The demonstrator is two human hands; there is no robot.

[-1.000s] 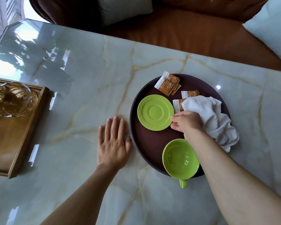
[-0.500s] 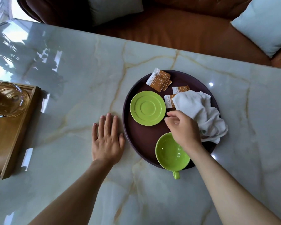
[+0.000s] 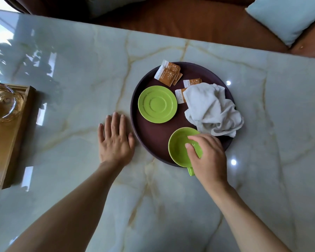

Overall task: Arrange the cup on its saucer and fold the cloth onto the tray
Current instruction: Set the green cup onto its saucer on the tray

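On the round dark-plum tray (image 3: 135,113), my right hand (image 3: 206,157) has come back from the rumpled white cloth (image 3: 210,110) and now sits over the green ceramic cup (image 3: 179,148). A second ago it hovered by the edge of the green ridged saucer (image 3: 157,104); half a second ago it was drawing toward me. Now my fingers (image 3: 191,148) curl over the cup's near rim, thumb dipping inside the bowl, so I read that as a pinch on the rim wall, though how firm it is I cannot tell. The cup stands upright at the tray's near edge, its handle poking past the rim toward me, well apart from the saucer, which lies bare on the tray's left half.

My left hand (image 3: 115,140) stays flat on the pale veined marble desk (image 3: 71,79), fingers straight and spread, just beside the tray's left rim.

So the cup step has begun: I judge a lift and a short carry away and left to the saucer comes next. The cloth remains unfolded, draped over the tray's right rim and covering part of the orange sachets (image 3: 168,74).
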